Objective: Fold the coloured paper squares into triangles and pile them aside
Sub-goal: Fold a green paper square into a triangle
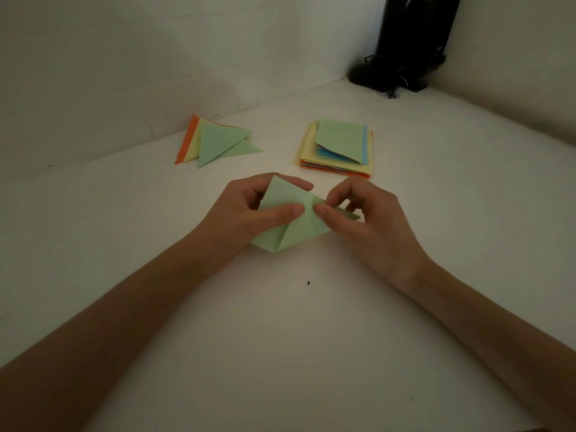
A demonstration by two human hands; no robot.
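A light green paper square (294, 232) is half folded over the middle of the white table. My left hand (246, 213) pinches its left part, thumb on top and fingers behind the raised flap. At the fold's right end my right hand (367, 219) pinches the sheet between thumb and forefinger. A pile of folded triangles (215, 141), green on top of yellow and orange, lies at the back left. The stack of unfolded coloured squares (338, 148), with a green sheet uppermost, sits at the back, right of centre.
A black stand with a tied cable (402, 54) occupies the back right corner. White walls close the table (280, 338) at the back and right. A small dark speck (308, 282) lies on the surface near my forearms.
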